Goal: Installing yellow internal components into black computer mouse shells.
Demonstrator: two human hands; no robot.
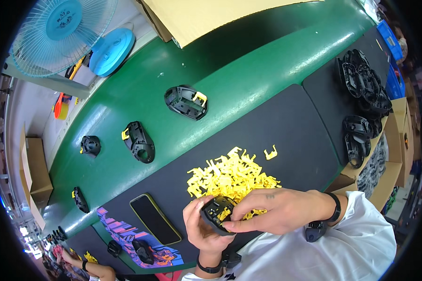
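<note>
A black plastic shell like a computer-mouse housing (213,207) is tilted in my left hand (199,229), whose fingers and thumb grip its edges. My right hand (281,210) is closed at the shell's open side, thumb and forefinger pinching at a yellow plastic clip (224,214) inside it. The fingertips partly hide that clip. Just beyond my hands lies a heap of similar yellow clips (229,173) on a dark mat (290,122). One loose yellow clip (270,152) lies apart from the heap.
Black shells with yellow clips (186,101) sit spaced along the green belt (103,159). A phone (154,219) lies left of my hands. Stacked black shells (363,79) and a cardboard box (394,164) are at right; a blue fan (65,28) stands far left. Another person's arm (96,269) shows lower left.
</note>
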